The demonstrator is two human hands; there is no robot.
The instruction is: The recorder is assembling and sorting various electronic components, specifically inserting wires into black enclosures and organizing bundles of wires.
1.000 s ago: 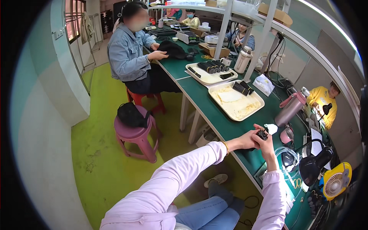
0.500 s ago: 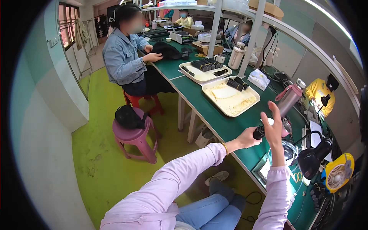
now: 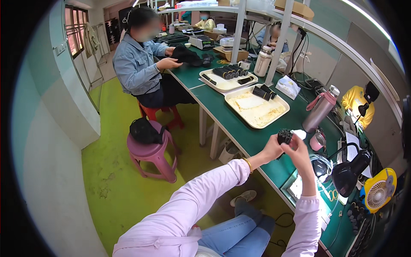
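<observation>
Part: small black ridged piece (image 3: 284,136), held up above the green bench (image 3: 239,124).
Left hand (image 3: 272,150): pinches its lower side.
Right hand (image 3: 298,153): fingers closed around its right side.
Tip: keep both grips firm and turn it slowly, clear of the cream tray (image 3: 257,109).

Item 1: small black part (image 3: 284,136), roughly round and chunky, with a ribbed or bumpy dark surface; finer detail too small to make out. State: held up off the green workbench, pinched between 2 hands, the left hand (image 3: 270,150) gripping from about 7 o'clock and the right hand (image 3: 298,154) closing on it from about 4 o'clock. Pose: raised in the air, upper face exposed, underside hidden by fingers. Position: above the near bench edge.
</observation>
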